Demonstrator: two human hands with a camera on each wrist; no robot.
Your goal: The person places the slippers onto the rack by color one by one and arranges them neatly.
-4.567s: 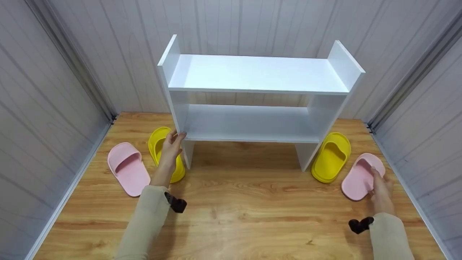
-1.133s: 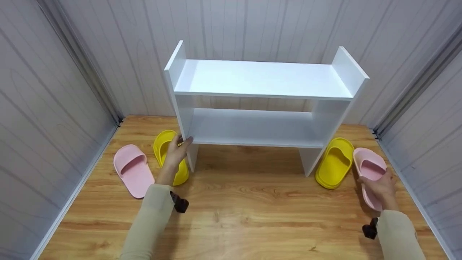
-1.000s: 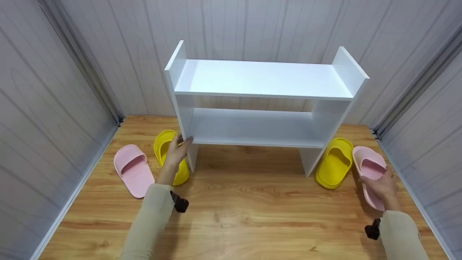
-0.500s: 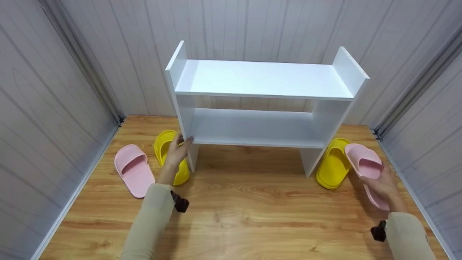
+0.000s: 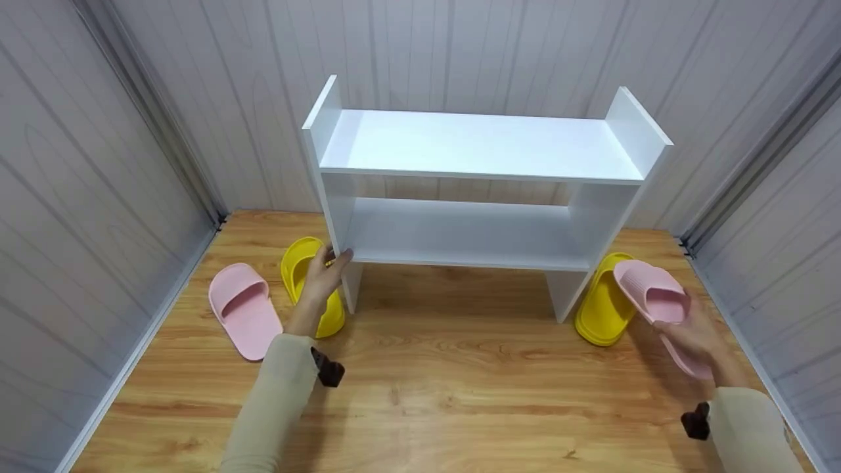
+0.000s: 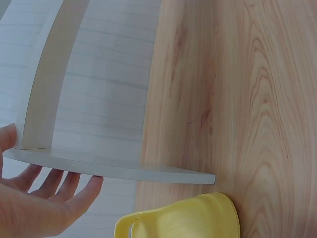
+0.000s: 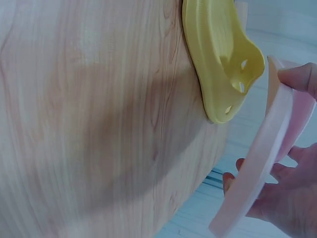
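Floor (image 5: 447, 394): right hand (image 5: 698, 334) grips pink slipper (image 5: 662, 303), apparently aloft.

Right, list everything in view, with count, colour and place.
Floor: one, wood-brown, beneath everything
Walls: three, pale grey, at left, back and right
Shelf unit: one, white, upright in the middle
Left yellow slipper: one, yellow, beside the shelf unit's left side
Right yellow slipper: one, yellow, beside its right side
Left pink slipper: one, pink, outermost on the left
Right pink slipper: one, pink, raised off the floor
Sleeves: two, beige, lower left and lower right
Wrist devices: two, black, one at each sleeve
Left hand: one, bare, gripping the shelf unit's left side
Right hand: one, bare, holding the right pink slipper
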